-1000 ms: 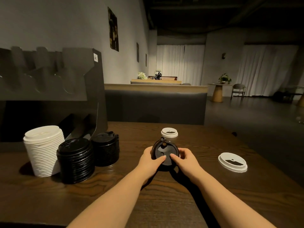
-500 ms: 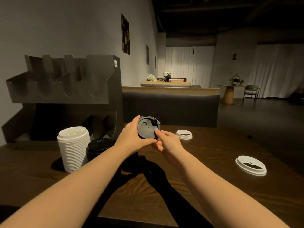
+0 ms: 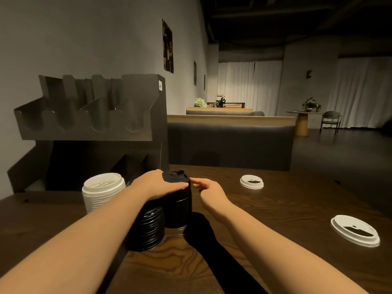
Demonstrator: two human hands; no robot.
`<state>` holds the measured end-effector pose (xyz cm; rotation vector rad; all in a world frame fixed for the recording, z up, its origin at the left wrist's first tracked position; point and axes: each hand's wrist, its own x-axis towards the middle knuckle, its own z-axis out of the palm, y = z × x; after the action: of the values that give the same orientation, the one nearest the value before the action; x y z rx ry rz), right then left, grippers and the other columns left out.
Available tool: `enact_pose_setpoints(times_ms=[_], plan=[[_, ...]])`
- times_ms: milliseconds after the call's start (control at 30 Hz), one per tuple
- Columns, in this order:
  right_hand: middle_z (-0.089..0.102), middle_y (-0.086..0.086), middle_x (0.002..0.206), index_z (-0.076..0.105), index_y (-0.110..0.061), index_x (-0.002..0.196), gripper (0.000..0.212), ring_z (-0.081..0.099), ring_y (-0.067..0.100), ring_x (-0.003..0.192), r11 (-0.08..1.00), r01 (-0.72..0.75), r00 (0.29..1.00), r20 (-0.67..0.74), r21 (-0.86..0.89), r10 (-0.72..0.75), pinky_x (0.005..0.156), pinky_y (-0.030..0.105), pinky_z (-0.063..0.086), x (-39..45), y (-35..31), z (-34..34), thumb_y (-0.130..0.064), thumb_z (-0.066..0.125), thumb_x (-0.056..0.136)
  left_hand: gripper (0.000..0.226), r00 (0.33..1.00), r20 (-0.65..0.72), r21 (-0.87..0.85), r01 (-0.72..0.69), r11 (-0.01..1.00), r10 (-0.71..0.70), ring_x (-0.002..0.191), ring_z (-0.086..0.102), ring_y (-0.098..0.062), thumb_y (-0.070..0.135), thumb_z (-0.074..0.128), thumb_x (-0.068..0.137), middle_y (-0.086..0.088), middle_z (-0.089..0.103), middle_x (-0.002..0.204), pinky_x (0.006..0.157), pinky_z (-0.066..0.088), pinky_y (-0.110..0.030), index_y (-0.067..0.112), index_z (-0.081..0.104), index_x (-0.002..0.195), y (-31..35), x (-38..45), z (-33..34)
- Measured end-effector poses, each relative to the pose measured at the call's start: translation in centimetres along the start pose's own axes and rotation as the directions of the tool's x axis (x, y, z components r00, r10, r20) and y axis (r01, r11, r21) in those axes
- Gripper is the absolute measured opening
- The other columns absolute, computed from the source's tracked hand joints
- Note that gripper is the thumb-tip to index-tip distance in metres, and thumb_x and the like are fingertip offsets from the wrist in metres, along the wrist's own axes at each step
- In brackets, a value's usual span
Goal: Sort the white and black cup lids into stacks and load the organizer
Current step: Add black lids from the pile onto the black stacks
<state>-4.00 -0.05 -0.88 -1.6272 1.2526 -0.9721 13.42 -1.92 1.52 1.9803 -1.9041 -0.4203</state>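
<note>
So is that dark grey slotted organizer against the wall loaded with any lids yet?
Empty, as far as shows. The dark grey slotted organizer has bare upper slots; its shadowed lower shelf cannot be made out.

Left hand [image 3: 158, 184] lies flat, fingers extended; right hand [image 3: 209, 188] loosely curled beside it.
</note>
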Motion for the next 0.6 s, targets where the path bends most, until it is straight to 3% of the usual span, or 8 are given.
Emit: enact_pose_setpoints(times_ms=[67,167,233,300,367,467,600], plan=[[0.043,0.003,0.145,0.048,-0.019,0.137,0.054,0.037,0.020,0.135,0.998,0.012,1.000,-0.011,-0.061,-0.012,0.106,0.033,0.037,0.2,0.3,-0.2,0.010,0.035,0.094,0.074,0.998,0.067,-0.008,-0.001,1.000,0.001,0.094,0.060,-0.016,0.076,0.061,0.067,0.001,0.063,0.104,0.086,0.051,-0.031,0.018,0.059,0.112,-0.1,0.5,0.3],[0.034,0.000,0.151,0.045,-0.023,0.139,0.060,0.028,0.020,0.141,0.982,0.071,0.997,0.030,-0.175,-0.067,0.110,0.034,0.031,0.5,0.7,-0.4,0.012,0.038,0.091,0.068,0.993,0.121,-0.036,0.003,0.999,0.001,0.098,0.059,-0.016,0.067,0.062,0.074,-0.002,0.061,0.109,0.082,0.048,-0.026,0.014,0.056,0.117,-0.2,1.0,0.7],[0.031,-0.004,0.152,0.045,-0.025,0.139,0.063,0.022,0.019,0.143,0.957,0.122,0.991,0.083,-0.262,-0.103,0.112,0.033,0.027,0.6,1.1,-0.4,0.013,0.039,0.089,0.075,0.988,0.156,0.000,0.014,1.000,-0.014,0.101,0.057,-0.016,0.071,0.061,0.072,-0.002,0.060,0.115,0.086,0.047,-0.028,0.014,0.054,0.121,-0.5,1.5,0.7],[0.027,-0.007,0.154,0.042,-0.029,0.141,0.066,0.016,0.016,0.145,0.935,0.143,0.986,0.128,-0.326,-0.106,0.114,0.034,0.023,0.6,1.4,-0.4,0.012,0.039,0.089,0.097,0.979,0.200,0.079,0.030,0.996,-0.045,0.109,0.056,-0.019,0.086,0.057,0.058,-0.002,0.058,0.123,0.098,0.043,-0.035,0.017,0.052,0.127,-0.5,2.0,0.2],[0.022,-0.011,0.156,0.037,-0.034,0.142,0.069,0.010,0.014,0.146,0.902,0.178,0.980,0.156,-0.393,-0.125,0.116,0.038,0.020,0.8,1.9,-0.5,0.010,0.041,0.089,0.120,0.975,0.193,0.243,0.058,0.968,-0.107,0.124,0.048,-0.024,0.099,0.046,0.043,-0.001,0.053,0.135,0.112,0.027,-0.050,0.021,0.049,0.134,-0.6,2.6,-0.1],[0.016,-0.014,0.157,0.032,-0.041,0.143,0.073,0.009,0.015,0.147,0.875,0.194,0.977,0.167,-0.444,-0.132,0.116,0.040,0.025,1.0,2.4,-0.6,0.008,0.043,0.089,0.114,0.976,0.155,0.449,0.067,0.891,-0.151,0.141,0.027,-0.028,0.095,0.034,0.055,-0.002,0.038,0.150,0.113,0.002,-0.061,0.023,0.039,0.143,-0.1,2.7,0.0],[0.015,-0.015,0.157,0.026,-0.039,0.146,0.069,0.007,0.013,0.146,0.839,0.236,0.965,0.218,-0.491,-0.145,0.117,0.041,0.025,1.3,2.6,-0.7,0.000,0.046,0.092,0.107,0.983,0.115,0.595,0.045,0.803,-0.140,0.148,-0.002,-0.027,0.091,0.024,0.068,-0.003,0.016,0.159,0.109,-0.011,-0.064,0.021,0.028,0.149,0.8,1.2,0.0]])
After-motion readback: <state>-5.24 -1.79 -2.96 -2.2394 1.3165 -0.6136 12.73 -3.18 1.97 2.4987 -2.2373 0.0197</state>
